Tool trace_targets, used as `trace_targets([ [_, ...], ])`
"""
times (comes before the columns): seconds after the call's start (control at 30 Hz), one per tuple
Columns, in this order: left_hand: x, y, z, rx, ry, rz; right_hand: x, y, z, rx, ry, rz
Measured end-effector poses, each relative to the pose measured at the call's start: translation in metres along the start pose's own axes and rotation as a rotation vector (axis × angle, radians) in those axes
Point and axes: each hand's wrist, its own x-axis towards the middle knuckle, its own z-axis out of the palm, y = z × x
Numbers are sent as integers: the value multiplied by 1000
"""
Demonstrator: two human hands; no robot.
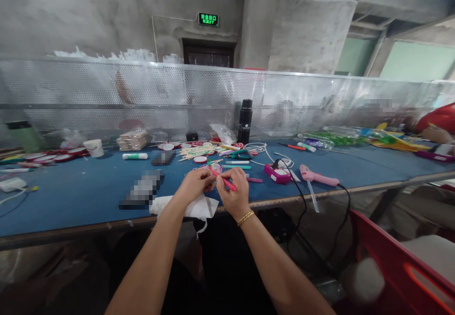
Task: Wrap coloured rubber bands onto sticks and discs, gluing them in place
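Observation:
My left hand [195, 185] and my right hand [234, 192] meet over the front edge of the blue table [88, 196]. My right hand is closed on a red pen [224, 181], its tip pointing toward the left hand. My left hand pinches a small pink, patterned craft piece [213, 169], mostly hidden by the fingers. A white cloth [194, 207] lies under my left wrist. A gold bracelet [245, 218] is on my right wrist.
A pink glue gun [317, 176] with a black cord, a magenta box [277, 173], a black bottle [245, 121], wooden sticks [195, 152], markers and red-white discs [53, 156] lie on the table. A perforated metal screen [142, 97] runs behind. A red crate [401, 263] stands right.

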Motion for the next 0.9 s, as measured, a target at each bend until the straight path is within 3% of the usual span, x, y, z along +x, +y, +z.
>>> trace_targets([
  [0.9,2,-6,0,-22,-19,19,1,0,0,-5,-10,12],
])
